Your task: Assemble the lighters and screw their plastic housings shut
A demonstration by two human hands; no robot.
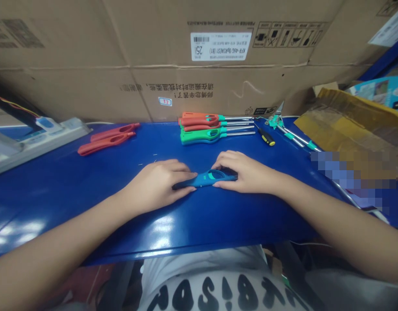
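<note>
Both hands hold one blue lighter body (pixel 205 179) just above or on the blue table. Its left end sits between the thumb and fingers of my left hand (pixel 168 181). My right hand (pixel 239 172) pinches the other end, beside the oval trigger opening, where a teal part shows. No metal tube is visible on this piece; its right tip is partly covered by my fingers. Beyond the hands lies a stack of long-necked lighters (pixel 202 129) in orange, red and green with silver tubes. Two red lighter bodies (pixel 108 139) without tubes rest at the left.
A black-and-yellow screwdriver (pixel 266 136) lies right of the stack. Further right are metal tubes with teal ends (pixel 291 134) and a yellow-taped box (pixel 348 125). A white power strip (pixel 39 140) borders the left. Tall cardboard (pixel 153 47) walls the back. Small pins (pixel 155 154) lie near my left hand.
</note>
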